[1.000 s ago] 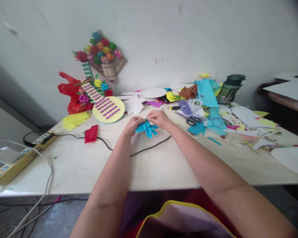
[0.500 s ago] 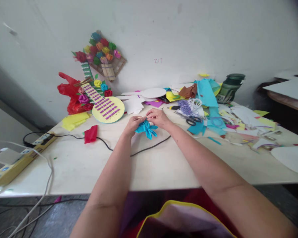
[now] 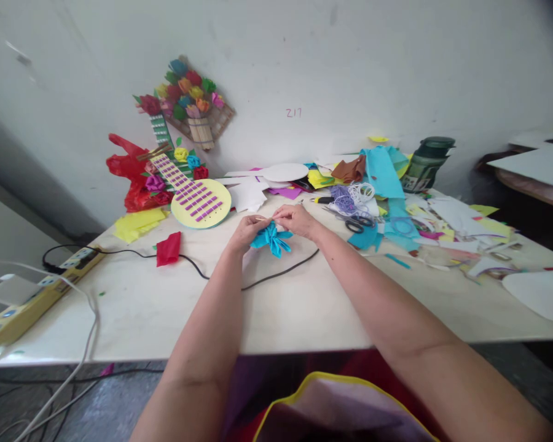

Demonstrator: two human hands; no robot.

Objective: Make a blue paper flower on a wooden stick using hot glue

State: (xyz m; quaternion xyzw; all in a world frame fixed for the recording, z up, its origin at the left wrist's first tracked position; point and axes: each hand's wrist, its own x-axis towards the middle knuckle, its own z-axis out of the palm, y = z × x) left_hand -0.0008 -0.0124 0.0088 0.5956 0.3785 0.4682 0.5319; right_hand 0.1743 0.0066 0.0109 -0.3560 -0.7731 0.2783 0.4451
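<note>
Wall (image 3: 359,67): pale grey, stood behind, bore a small red handwritten mark (image 3: 294,113). Table (image 3: 304,313): white-topped, stood before the wall. Floor (image 3: 104,408): mottled grey, showed below. Light: soft, shadowed at far left.

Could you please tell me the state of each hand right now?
Left hand: closed, holding the blue flower-shaped piece.
Right hand: closed at that piece's top edge; what it pinches is too small to tell.

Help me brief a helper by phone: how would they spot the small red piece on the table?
On the white table, find the yellow power strip at the left end. Between it and the person's left hand, the small red piece lies over the black cable. It looks flat, unlike the crumpled red bag farther back.
</note>
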